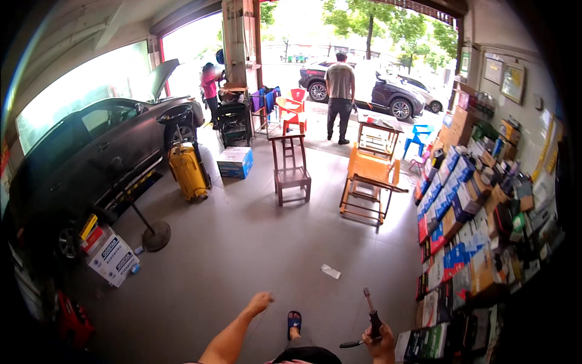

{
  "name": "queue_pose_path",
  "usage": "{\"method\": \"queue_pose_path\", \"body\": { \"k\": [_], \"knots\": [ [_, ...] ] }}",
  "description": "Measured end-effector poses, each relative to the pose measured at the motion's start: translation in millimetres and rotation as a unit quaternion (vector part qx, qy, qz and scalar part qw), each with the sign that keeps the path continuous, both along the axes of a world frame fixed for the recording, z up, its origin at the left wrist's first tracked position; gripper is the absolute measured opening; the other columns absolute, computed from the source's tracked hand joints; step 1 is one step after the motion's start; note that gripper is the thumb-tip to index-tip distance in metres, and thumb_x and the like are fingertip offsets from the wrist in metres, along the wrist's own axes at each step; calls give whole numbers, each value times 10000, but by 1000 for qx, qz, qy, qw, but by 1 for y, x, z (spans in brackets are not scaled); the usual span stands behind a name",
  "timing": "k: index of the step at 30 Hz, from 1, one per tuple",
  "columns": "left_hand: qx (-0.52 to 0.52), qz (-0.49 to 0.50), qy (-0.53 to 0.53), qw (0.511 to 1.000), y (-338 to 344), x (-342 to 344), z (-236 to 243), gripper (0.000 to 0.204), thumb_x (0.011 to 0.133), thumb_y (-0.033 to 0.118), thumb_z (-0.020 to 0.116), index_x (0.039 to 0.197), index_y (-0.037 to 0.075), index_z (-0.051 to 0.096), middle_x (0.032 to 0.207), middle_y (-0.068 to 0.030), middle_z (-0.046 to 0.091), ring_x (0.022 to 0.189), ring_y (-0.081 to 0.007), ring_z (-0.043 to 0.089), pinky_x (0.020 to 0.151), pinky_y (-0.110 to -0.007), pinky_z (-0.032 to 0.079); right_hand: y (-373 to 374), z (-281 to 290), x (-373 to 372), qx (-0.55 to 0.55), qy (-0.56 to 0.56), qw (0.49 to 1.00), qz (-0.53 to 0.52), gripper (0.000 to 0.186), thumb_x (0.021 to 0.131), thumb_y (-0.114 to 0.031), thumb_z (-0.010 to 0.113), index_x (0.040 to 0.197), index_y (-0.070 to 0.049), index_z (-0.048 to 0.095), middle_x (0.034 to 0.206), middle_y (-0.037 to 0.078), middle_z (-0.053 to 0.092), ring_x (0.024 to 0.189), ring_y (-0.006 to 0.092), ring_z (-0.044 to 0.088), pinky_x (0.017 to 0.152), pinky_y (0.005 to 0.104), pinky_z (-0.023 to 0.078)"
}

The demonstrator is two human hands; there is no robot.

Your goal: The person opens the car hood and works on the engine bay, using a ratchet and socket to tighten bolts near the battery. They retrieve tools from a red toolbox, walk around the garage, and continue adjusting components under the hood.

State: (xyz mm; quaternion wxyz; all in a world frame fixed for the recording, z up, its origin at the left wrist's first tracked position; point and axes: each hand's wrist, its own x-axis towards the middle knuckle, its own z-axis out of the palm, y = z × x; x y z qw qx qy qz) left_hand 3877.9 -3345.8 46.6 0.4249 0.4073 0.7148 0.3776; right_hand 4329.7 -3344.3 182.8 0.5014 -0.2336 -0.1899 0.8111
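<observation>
Your right hand is clamped on a driver tool, tip touching nothing yet, above the near floor edge; your left hand's closure can't be told.

Here's the right hand, gripping a dark-handled tool, metal shaft pointing up, with a slim dark piece jutting out leftward! The left hand hangs well apart, over the grey floor. Ahead lies a white slip; beyond it stands a brown wooden chair. Boxes crowd the right side, and a dark car fills the left!
</observation>
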Motion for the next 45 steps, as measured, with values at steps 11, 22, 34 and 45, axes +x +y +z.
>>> {"method": "queue_pose_path", "body": {
  "k": [11, 22, 34, 45],
  "knots": [
    [-241, 285, -159, 914, 40, -161, -22, 285, 894, 231, 457, 815, 34, 648, 614, -51, 506, 547, -149, 427, 532, -331, 389, 370, -70, -271, 36, -518, 790, 327, 260, 742, -32, 657, 954, 29, 518, 763, 142, 640, 543, 166, 558, 470, 286, 419],
    [-206, 285, -127, 927, 376, -491, -58, 253, 879, 198, 453, 776, 35, 617, 561, -42, 466, 474, -154, 395, 468, -329, 360, 471, -269, -381, -259, -653, 635, 321, 118, 765, -97, 662, 772, 20, 679, 698, 126, 657, 602, 243, 643, 560, 367, 520],
    [73, 161, -248, 952, 869, -761, 79, 227, 830, 110, 423, 942, -22, 570, 576, -31, 470, 454, -128, 431, 421, -265, 349, 705, -265, -587, 250, -533, 773, 237, 132, 782, -119, 657, 758, 8, 687, 675, 122, 651, 590, 259, 634, 570, 380, 517],
    [-140, 217, -309, 915, 958, -877, -13, 284, 787, -62, 451, 1053, -32, 546, 839, -117, 617, 733, -237, 636, 655, -342, 544, 1180, -191, -881, 6, -672, 739, 51, 174, 705, -62, 681, 805, -33, 540, 612, 66, 563, 489, 155, 520, 450, 315, 426]
  ]
}}
